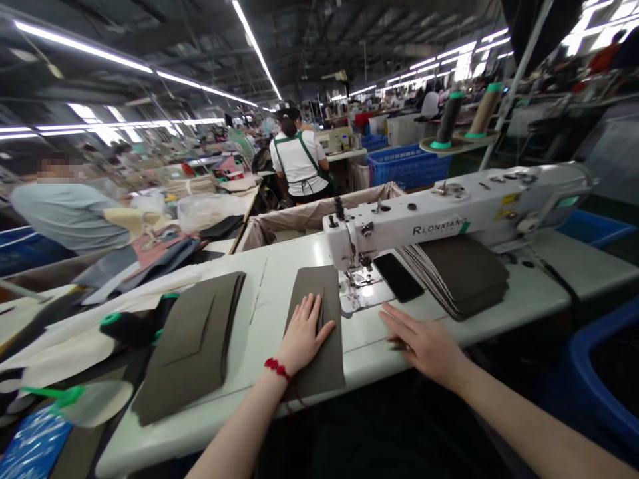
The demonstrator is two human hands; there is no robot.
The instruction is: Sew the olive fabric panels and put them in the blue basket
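My left hand (302, 332) lies flat, fingers spread, on a dark olive fabric piece (319, 359) that rests on the white sewing table (279, 266), just left of the needle of a white sewing machine (449, 219). My right hand (424, 342) hovers open over the table's front edge, fingers stretched toward the left and holding nothing. A black phone (398, 277) lies under the machine arm. A stack of the same dark pieces (459, 273) sits to the right of the phone. Another stack (192, 342) lies at the left.
Blue bins stand at the right (599, 372) and behind the machine (407, 166). Two thread cones (449, 120) rise behind the machine. A person in white with green straps (297, 163) stands ahead; another person (70, 209) sits at the left by piled fabric.
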